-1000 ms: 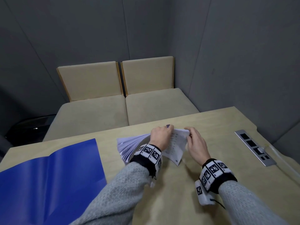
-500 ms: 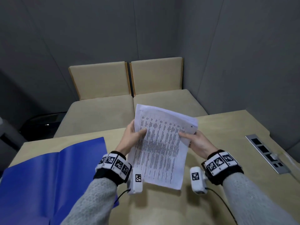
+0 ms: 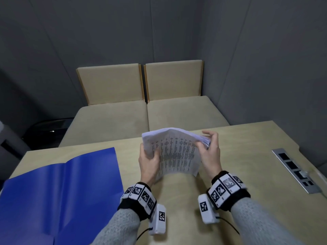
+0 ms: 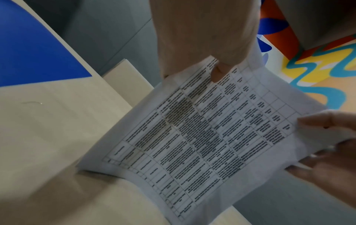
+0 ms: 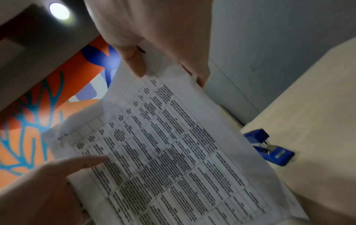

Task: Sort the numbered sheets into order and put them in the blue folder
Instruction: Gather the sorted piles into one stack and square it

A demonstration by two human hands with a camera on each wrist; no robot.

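A stack of white printed sheets (image 3: 174, 151) is held above the table, bowed, with a table of text on the top page. My left hand (image 3: 147, 162) grips its left edge, thumb on top; in the left wrist view the thumb presses on the sheets (image 4: 202, 137). My right hand (image 3: 209, 152) pinches the right top corner, where the page edges fan out; the right wrist view shows the same stack of sheets (image 5: 173, 152). The blue folder (image 3: 58, 188) lies open and flat on the table at the left.
The light wooden table (image 3: 247, 147) has a metal socket strip (image 3: 295, 170) set in at the right. A blue stapler (image 5: 269, 146) lies on the table beyond the sheets. Beige bench seats (image 3: 141, 117) stand behind the table, grey walls around.
The stack, upright and facing me half a second ago, has tipped down and bowed over. My right hand has shifted up to the top right corner.
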